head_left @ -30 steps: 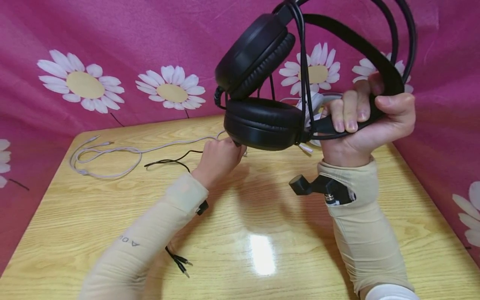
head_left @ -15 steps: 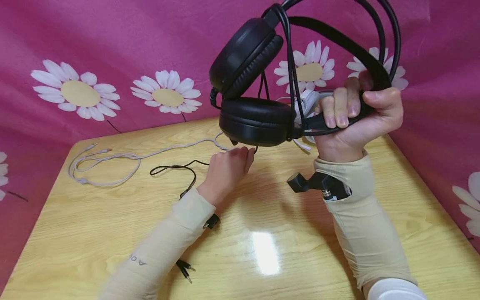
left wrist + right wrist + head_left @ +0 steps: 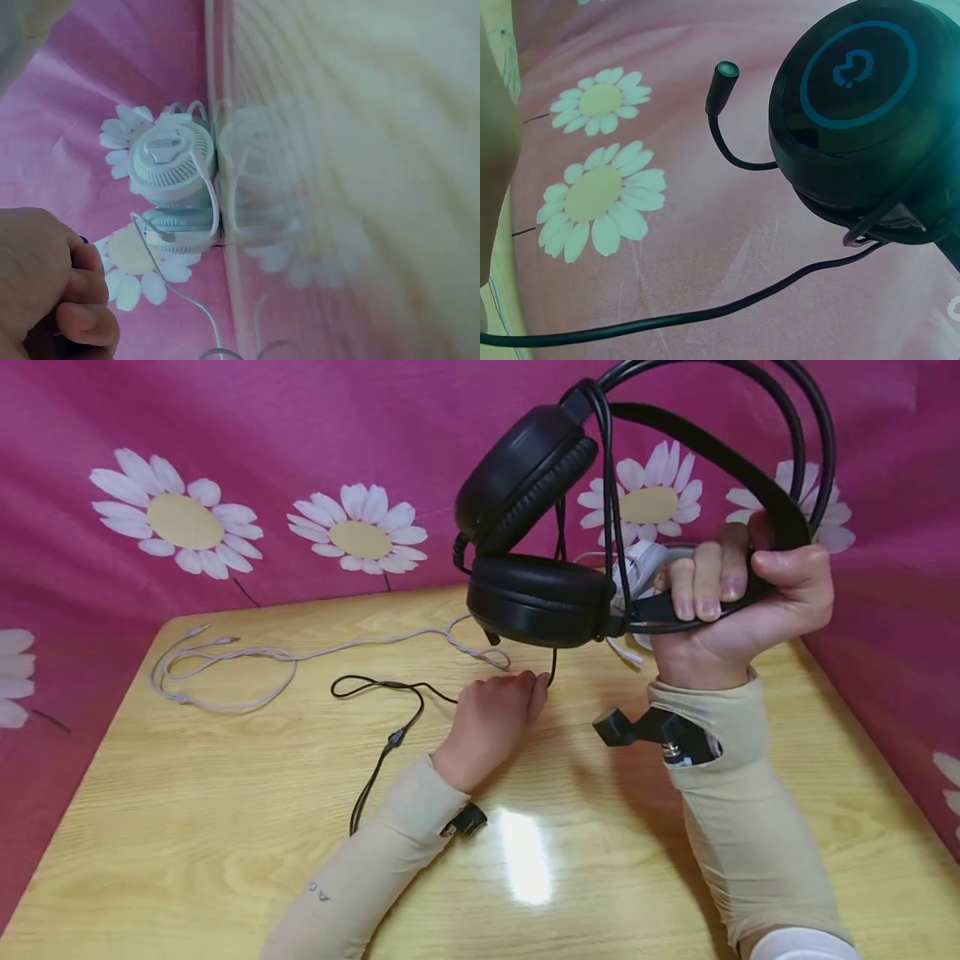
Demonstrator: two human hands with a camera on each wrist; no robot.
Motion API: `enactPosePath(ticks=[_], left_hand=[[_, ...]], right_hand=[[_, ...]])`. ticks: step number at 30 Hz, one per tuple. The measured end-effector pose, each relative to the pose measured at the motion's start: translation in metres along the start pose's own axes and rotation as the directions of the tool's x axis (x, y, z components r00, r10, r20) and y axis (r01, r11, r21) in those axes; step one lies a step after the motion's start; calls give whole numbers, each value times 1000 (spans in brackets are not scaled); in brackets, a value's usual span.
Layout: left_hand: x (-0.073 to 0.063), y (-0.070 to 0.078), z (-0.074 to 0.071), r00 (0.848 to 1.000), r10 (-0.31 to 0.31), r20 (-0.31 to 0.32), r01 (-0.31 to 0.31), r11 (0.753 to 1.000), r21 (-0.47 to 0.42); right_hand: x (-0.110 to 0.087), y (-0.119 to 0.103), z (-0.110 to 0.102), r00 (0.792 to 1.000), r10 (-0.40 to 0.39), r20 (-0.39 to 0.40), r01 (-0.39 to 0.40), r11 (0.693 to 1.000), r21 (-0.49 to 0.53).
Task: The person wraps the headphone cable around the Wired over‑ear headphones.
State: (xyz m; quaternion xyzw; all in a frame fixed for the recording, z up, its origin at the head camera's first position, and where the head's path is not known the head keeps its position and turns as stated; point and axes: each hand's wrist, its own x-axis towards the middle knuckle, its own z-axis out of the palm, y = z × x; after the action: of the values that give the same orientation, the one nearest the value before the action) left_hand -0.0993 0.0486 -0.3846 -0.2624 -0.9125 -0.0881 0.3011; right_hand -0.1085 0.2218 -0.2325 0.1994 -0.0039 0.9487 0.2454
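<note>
A black over-ear headset (image 3: 540, 602) with a boom microphone (image 3: 721, 86) is raised above the table. My right hand (image 3: 750, 597) grips it by the headband, fingers curled round the band. Some of its black cable (image 3: 553, 667) is looped round the earcups, and a length hangs down to my left hand (image 3: 491, 722). That hand holds the cable low over the table, thumb against curled fingers. Past it, the cable's free part lies on the wood with a small splitter (image 3: 395, 739); its end goes behind my left sleeve. In the left wrist view my fingers show at the left.
A white headset (image 3: 172, 165) sits at the back of the wooden table (image 3: 187, 802), partly behind the black one in the head view. Its pale cable (image 3: 352, 647) runs left into a loose coil. A pink flowered cloth (image 3: 300, 427) stands behind and beside the table.
My left hand has drawn away from the earcups, down and to the right along the cable. The cable's loose part has shifted with it. My right hand keeps holding the headset up.
</note>
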Motion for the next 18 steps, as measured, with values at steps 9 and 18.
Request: enactPosePath(ticks=[9,18], left_hand=[[-4,8,-5,999,25,-38,-23,998,66],[-9,15,-11,997,73,-22,-70,991,110]], right_hand=[[-3,3,1,1000,5,5,-5,1000,-20],[-8,10,-1,999,-19,26,21,998,-53]])
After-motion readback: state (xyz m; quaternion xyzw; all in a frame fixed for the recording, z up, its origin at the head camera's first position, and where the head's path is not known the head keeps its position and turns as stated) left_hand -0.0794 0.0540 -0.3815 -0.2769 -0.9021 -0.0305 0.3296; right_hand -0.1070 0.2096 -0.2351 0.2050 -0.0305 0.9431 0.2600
